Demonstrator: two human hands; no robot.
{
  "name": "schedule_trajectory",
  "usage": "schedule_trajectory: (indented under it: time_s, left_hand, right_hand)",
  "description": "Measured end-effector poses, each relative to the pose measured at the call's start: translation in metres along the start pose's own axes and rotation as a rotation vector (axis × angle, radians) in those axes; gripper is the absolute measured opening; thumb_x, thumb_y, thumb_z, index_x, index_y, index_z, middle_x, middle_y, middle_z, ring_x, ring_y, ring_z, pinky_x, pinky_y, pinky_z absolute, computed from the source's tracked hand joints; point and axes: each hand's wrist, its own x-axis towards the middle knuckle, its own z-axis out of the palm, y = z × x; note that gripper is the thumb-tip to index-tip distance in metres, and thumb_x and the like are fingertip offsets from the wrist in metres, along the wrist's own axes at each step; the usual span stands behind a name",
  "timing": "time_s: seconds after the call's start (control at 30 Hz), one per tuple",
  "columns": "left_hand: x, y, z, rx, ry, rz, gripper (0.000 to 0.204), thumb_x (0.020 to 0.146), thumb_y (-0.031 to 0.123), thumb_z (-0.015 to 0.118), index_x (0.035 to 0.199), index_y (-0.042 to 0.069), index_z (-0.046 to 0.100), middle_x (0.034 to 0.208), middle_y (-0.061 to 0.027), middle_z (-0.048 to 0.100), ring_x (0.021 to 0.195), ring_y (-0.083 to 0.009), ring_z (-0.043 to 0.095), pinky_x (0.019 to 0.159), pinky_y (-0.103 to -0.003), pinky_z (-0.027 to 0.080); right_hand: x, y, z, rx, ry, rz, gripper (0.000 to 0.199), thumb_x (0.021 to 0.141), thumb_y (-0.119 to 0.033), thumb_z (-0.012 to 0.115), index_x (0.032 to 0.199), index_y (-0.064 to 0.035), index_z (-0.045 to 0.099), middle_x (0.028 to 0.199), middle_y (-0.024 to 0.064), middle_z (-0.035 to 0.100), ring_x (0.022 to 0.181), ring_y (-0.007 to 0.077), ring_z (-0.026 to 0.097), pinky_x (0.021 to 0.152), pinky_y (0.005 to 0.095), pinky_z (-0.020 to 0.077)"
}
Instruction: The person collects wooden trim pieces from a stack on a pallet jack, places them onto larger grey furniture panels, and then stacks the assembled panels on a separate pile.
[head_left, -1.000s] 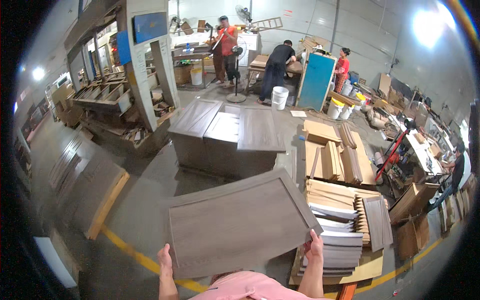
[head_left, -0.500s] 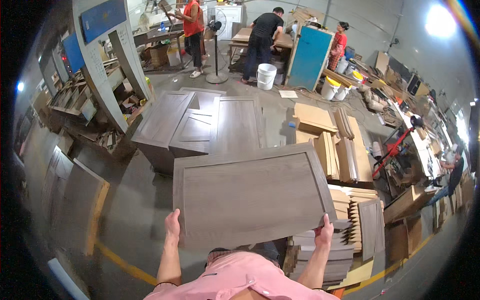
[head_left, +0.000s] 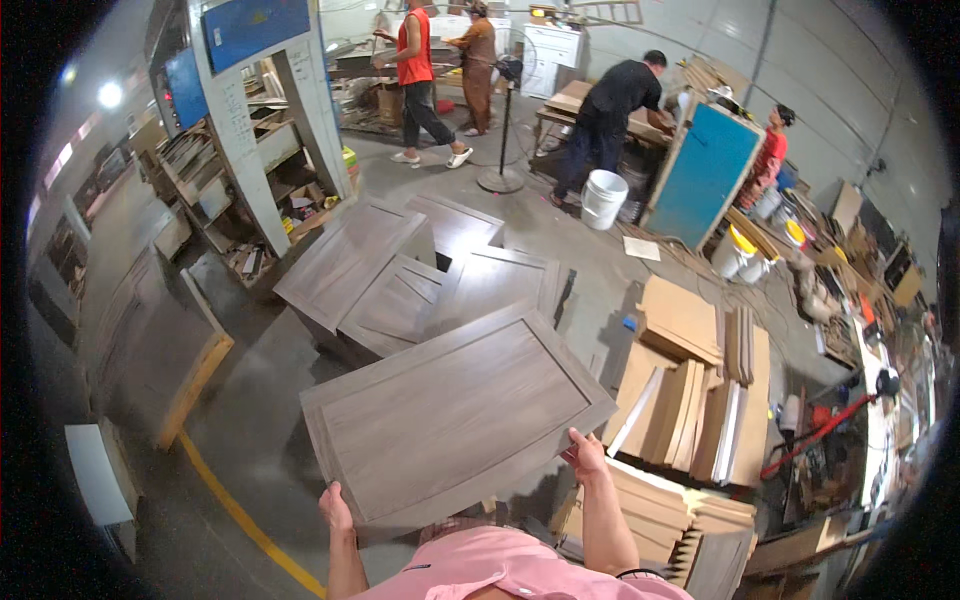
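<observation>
Between my hands I carry a grey-brown framed cabinet door panel, tilted with its right end farther away. My left hand grips its near left corner, thumb on the edge. At the near right corner my right hand is closed on the same panel, its thumb on the upper face. The fingers under the panel are mostly hidden. Just beyond it stand stacks of similar grey-brown panels, their near parts partly covered by the one I hold.
Cardboard-coloured boards are stacked at the right. A white bucket stands near a blue-faced cabinet at the back. A pedestal fan and several people are farther off. Panels lean at the left by a yellow floor line.
The panel in my hands has turned anticlockwise and shifted left. My view has swung left. A person in red has stepped across at the back, and another person in brown now shows there.
</observation>
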Motion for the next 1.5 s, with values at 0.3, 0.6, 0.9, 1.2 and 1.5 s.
schedule_trajectory:
  time_s: [0.3, 0.6, 0.9, 1.2, 1.5]
  left_hand:
    - [-0.026, 0.035, 0.094, -0.134, 0.26, -0.001, 0.045, 0.092, 0.031, 0.052, 0.113, -0.008, 0.058, 0.11, -0.0142, 0.063, 0.099, -0.0234, 0.059, 0.088, -0.036, 0.045]
    - [-0.088, 0.068, 0.226, -0.058, 0.722, -0.335, 0.039, 0.093, 0.031, 0.049, 0.105, -0.005, 0.058, 0.103, -0.0132, 0.061, 0.096, -0.0244, 0.057, 0.085, -0.037, 0.044]
    - [-0.117, 0.036, 0.389, -0.295, 0.855, -0.407, 0.05, 0.092, 0.03, 0.051, 0.124, -0.008, 0.05, 0.119, -0.0196, 0.058, 0.103, -0.0316, 0.058, 0.088, -0.04, 0.046]
    - [-0.11, 0.051, 0.469, -0.203, 0.989, -0.612, 0.062, 0.097, 0.041, 0.05, 0.136, -0.006, 0.042, 0.134, -0.0219, 0.05, 0.118, -0.0336, 0.053, 0.095, -0.044, 0.044]
    - [-0.115, 0.0, 0.431, -0.133, 0.979, -0.356, 0.048, 0.095, 0.039, 0.054, 0.116, -0.005, 0.056, 0.11, -0.0139, 0.061, 0.097, -0.0228, 0.056, 0.085, -0.038, 0.044]
  right_hand:
    - [0.123, -0.081, 0.077, -0.055, -0.198, 0.074, 0.026, 0.092, -0.022, 0.065, 0.106, -0.0098, 0.047, 0.096, 0.0023, 0.059, 0.08, 0.0143, 0.061, 0.069, 0.0327, 0.054]
    - [0.275, -0.12, 0.123, -0.301, -0.365, 0.264, 0.02, 0.09, -0.02, 0.065, 0.096, -0.0123, 0.048, 0.088, 0.0015, 0.058, 0.076, 0.0151, 0.058, 0.066, 0.0336, 0.0508]
    - [0.417, -0.179, 0.152, -0.282, -0.628, 0.288, 0.009, 0.092, -0.016, 0.061, 0.097, -0.0103, 0.058, 0.077, -0.0023, 0.054, 0.058, 0.0088, 0.047, 0.048, 0.0256, 0.0394]
    - [0.455, -0.197, 0.152, -0.589, -0.475, 0.238, 0.014, 0.094, -0.026, 0.058, 0.095, -0.0112, 0.057, 0.07, -0.0016, 0.053, 0.055, 0.0114, 0.047, 0.052, 0.0282, 0.0443]
    - [0.476, -0.149, 0.092, -1.024, -0.582, 0.281, 0.044, 0.096, -0.047, 0.046, 0.115, -0.0088, 0.058, 0.099, 0.0055, 0.062, 0.071, 0.0167, 0.058, 0.061, 0.0345, 0.0523]
